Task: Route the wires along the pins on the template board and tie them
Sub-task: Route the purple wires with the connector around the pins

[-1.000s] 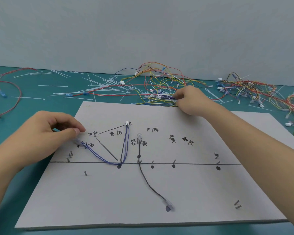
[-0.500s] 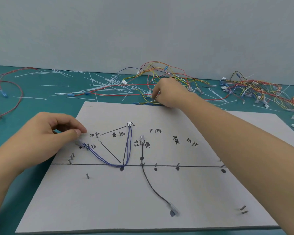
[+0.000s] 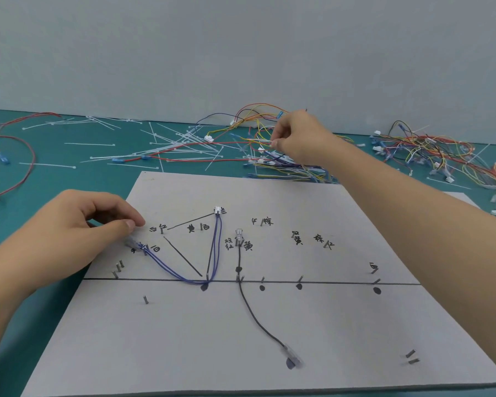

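The grey template board [image 3: 184, 339] lies in front of me with several short pins and black marks. A blue wire pair [image 3: 181, 275] runs from a white connector [image 3: 217, 210] down to a pin on the black line and up left to a clear connector under my left hand [image 3: 78, 227], whose thumb and fingers rest at that end. A black wire [image 3: 249, 308] runs from a clear terminal [image 3: 238, 233] down to another near the front. My right hand [image 3: 301, 138] is raised over the wire pile [image 3: 275, 164] beyond the board and pinches a thin wire end.
White cable ties [image 3: 166, 147] lie scattered on the teal table behind the board. Red wires [image 3: 20, 156] loop at the far left. A second tangle of coloured wires [image 3: 441, 156] sits at the back right. A grey wall stands behind the table.
My right hand has lifted up from the wire pile, now pinching a wire end higher above it. My left hand stays at the blue wire's left end.
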`<move>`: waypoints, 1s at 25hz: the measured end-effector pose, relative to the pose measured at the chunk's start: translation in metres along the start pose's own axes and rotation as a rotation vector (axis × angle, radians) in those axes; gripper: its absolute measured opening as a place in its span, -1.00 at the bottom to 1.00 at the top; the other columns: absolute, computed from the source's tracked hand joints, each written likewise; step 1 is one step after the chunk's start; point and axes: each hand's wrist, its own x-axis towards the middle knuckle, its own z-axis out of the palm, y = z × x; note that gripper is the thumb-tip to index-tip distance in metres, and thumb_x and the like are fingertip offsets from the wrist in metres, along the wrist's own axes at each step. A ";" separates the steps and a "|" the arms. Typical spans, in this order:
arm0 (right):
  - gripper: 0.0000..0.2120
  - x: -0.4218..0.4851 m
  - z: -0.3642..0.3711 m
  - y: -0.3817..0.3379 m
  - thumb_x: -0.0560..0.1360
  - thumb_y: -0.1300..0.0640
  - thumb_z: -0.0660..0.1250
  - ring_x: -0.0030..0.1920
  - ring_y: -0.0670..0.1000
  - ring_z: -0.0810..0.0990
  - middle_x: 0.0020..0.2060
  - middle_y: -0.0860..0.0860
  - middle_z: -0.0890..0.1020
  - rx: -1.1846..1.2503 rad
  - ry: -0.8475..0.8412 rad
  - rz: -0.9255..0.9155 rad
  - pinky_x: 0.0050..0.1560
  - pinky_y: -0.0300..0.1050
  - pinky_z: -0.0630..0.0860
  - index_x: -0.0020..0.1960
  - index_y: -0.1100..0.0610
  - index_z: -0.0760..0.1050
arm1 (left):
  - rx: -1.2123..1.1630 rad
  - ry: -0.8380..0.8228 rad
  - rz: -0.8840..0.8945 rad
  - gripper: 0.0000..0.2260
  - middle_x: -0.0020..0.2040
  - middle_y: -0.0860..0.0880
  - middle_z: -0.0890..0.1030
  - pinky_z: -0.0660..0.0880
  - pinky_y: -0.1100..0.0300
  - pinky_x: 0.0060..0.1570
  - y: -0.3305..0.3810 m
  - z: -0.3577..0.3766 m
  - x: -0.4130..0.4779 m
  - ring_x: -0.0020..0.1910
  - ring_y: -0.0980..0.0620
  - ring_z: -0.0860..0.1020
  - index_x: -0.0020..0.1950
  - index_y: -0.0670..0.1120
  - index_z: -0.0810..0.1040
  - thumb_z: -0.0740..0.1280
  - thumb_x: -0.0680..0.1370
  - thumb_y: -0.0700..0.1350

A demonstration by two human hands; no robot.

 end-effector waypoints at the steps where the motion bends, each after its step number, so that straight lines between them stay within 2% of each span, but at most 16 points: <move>1: -0.92 -0.001 -0.001 0.001 0.53 0.15 0.44 -0.24 -0.04 0.52 -0.33 -0.07 0.58 0.026 0.006 -0.004 -0.19 -0.17 0.43 -0.14 0.07 0.59 | 0.003 0.000 -0.001 -0.71 -0.19 0.23 0.68 0.36 0.54 -0.43 -0.001 0.000 0.000 -0.45 0.22 0.51 0.12 0.31 0.67 0.32 0.45 0.27; 5: -0.80 -0.005 -0.004 0.005 0.56 0.04 0.43 -0.36 -0.06 0.39 -0.39 -0.05 0.46 0.028 0.047 -0.026 -0.35 -0.14 0.32 -0.16 0.11 0.52 | -0.005 0.003 -0.003 -0.70 -0.20 0.23 0.67 0.39 0.52 -0.42 -0.003 0.001 0.001 -0.47 0.24 0.49 0.12 0.30 0.68 0.33 0.45 0.27; 8: -0.65 -0.006 -0.010 0.005 0.57 -0.05 0.40 -0.41 -0.01 0.33 -0.45 0.01 0.37 -0.029 0.081 0.025 -0.39 -0.12 0.22 -0.29 0.13 0.46 | 0.008 0.003 -0.003 -0.70 -0.19 0.24 0.67 0.42 0.50 -0.40 -0.003 0.001 0.001 -0.44 0.25 0.52 0.13 0.30 0.67 0.32 0.45 0.27; 10: -0.64 -0.007 -0.016 0.004 0.55 -0.06 0.40 -0.43 0.02 0.32 -0.46 0.04 0.35 0.028 0.063 0.072 -0.39 -0.12 0.21 -0.30 0.15 0.52 | 0.015 0.003 -0.007 -0.71 -0.19 0.25 0.67 0.36 0.56 -0.42 -0.004 0.001 0.000 -0.44 0.25 0.52 0.12 0.30 0.67 0.33 0.45 0.27; 13: -0.68 -0.006 -0.027 0.003 0.61 -0.02 0.34 -0.52 0.01 0.34 -0.48 0.05 0.38 0.181 -0.011 0.112 -0.41 -0.17 0.29 -0.24 0.12 0.63 | 0.025 -0.004 -0.013 -0.70 -0.18 0.25 0.68 0.38 0.54 -0.41 -0.004 0.001 0.000 -0.42 0.22 0.54 0.14 0.31 0.67 0.32 0.46 0.27; 17: -0.64 -0.010 -0.034 0.008 0.70 0.02 0.17 -0.59 -0.07 0.37 -0.34 0.08 0.52 0.333 -0.100 0.093 -0.54 -0.24 0.33 -0.07 0.17 0.64 | 0.025 -0.011 -0.022 -0.69 -0.17 0.23 0.68 0.46 0.46 -0.36 -0.004 0.001 0.001 -0.38 0.20 0.56 0.14 0.30 0.67 0.32 0.45 0.28; 19: -0.63 -0.013 -0.035 0.011 0.72 0.01 0.11 -0.46 -0.02 0.47 -0.19 0.11 0.58 0.278 -0.122 0.091 -0.45 -0.21 0.41 0.00 0.16 0.62 | 0.017 -0.008 -0.028 -0.69 -0.18 0.22 0.69 0.41 0.52 -0.37 -0.004 0.002 0.002 -0.37 0.23 0.56 0.13 0.29 0.68 0.32 0.45 0.27; 21: -0.62 -0.014 -0.034 0.015 0.73 -0.02 0.06 -0.19 0.08 0.57 -0.03 0.18 0.60 0.165 -0.061 0.054 -0.20 -0.12 0.44 0.06 0.14 0.59 | 0.019 -0.004 -0.037 -0.69 -0.18 0.23 0.69 0.48 0.45 -0.31 -0.005 0.003 0.002 -0.37 0.25 0.57 0.13 0.29 0.68 0.32 0.44 0.27; 23: -0.64 -0.013 -0.032 0.020 0.72 -0.06 0.05 0.15 0.17 0.53 0.13 0.20 0.54 0.043 0.055 0.001 0.11 -0.05 0.42 0.20 0.09 0.56 | 0.035 -0.002 -0.052 -0.68 -0.18 0.23 0.70 0.55 0.31 -0.27 -0.006 0.003 0.001 -0.35 0.24 0.57 0.15 0.29 0.67 0.33 0.45 0.28; 24: -0.65 -0.015 -0.031 0.021 0.71 -0.08 0.05 0.26 0.19 0.45 0.17 0.17 0.49 0.011 0.111 -0.005 0.25 0.02 0.39 0.25 0.02 0.54 | 0.046 -0.003 -0.058 -0.68 -0.16 0.23 0.70 0.57 0.24 -0.25 -0.007 0.003 0.001 -0.32 0.23 0.59 0.16 0.29 0.67 0.33 0.46 0.28; 25: -0.66 -0.017 -0.031 0.020 0.70 -0.08 0.06 0.30 0.19 0.41 0.18 0.13 0.46 0.013 0.147 -0.008 0.31 0.05 0.36 0.27 -0.02 0.54 | 0.057 0.000 -0.060 -0.68 -0.15 0.23 0.70 0.59 0.16 -0.23 -0.008 0.002 0.001 -0.28 0.21 0.61 0.18 0.29 0.66 0.33 0.47 0.28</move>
